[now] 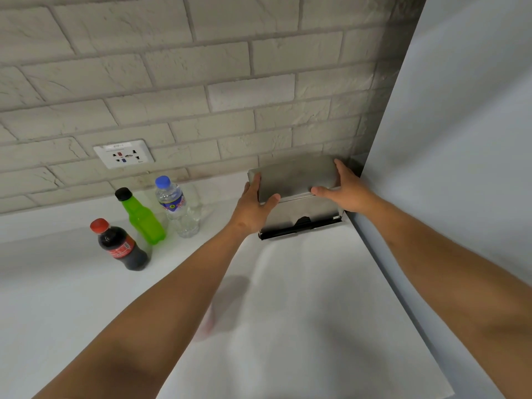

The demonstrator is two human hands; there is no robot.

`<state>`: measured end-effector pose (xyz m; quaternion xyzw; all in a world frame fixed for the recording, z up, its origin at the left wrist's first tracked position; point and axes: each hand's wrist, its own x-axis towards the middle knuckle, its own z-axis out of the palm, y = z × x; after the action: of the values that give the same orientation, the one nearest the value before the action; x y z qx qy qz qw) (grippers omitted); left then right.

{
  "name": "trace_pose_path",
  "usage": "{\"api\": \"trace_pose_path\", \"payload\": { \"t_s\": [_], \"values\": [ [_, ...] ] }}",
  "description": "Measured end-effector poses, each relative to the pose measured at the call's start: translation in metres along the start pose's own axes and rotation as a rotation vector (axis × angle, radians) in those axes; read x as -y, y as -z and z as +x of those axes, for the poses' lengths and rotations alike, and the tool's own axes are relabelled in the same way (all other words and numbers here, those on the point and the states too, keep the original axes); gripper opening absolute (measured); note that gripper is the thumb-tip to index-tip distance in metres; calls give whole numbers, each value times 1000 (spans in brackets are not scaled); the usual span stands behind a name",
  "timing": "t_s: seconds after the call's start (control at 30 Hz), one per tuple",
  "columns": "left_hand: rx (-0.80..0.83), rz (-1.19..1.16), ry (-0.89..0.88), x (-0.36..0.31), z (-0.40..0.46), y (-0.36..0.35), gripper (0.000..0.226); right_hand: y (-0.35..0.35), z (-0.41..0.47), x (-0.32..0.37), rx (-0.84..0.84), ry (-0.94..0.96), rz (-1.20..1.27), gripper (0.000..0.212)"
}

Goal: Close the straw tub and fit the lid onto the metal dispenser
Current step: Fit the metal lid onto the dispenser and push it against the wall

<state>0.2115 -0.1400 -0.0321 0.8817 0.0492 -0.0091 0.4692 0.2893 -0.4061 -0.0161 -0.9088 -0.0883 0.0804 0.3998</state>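
Observation:
A steel dispenser (pixel 305 214) stands at the back right of the white counter, in the corner by the wall, with a black slot along its lower front. Its flat metal lid (pixel 296 175) lies on top of it. My left hand (pixel 253 205) grips the lid's left end, thumb on the front edge. My right hand (pixel 345 188) grips the lid's right end, fingers over the top. The straw tub is not in view.
Three bottles stand to the left: a cola bottle (pixel 122 246), a green bottle (pixel 141 217) and a clear water bottle (pixel 178 208). A wall socket (pixel 123 154) sits on the brick wall. A pale panel (pixel 460 139) rises on the right.

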Motion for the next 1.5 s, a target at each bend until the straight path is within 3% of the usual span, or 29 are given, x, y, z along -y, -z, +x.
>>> {"api": "trace_pose_path", "payload": {
  "t_s": [1.5],
  "values": [
    [23, 23, 24, -7, 21, 2, 86, 3, 20, 3, 2, -82, -51, 135]
  ]
}}
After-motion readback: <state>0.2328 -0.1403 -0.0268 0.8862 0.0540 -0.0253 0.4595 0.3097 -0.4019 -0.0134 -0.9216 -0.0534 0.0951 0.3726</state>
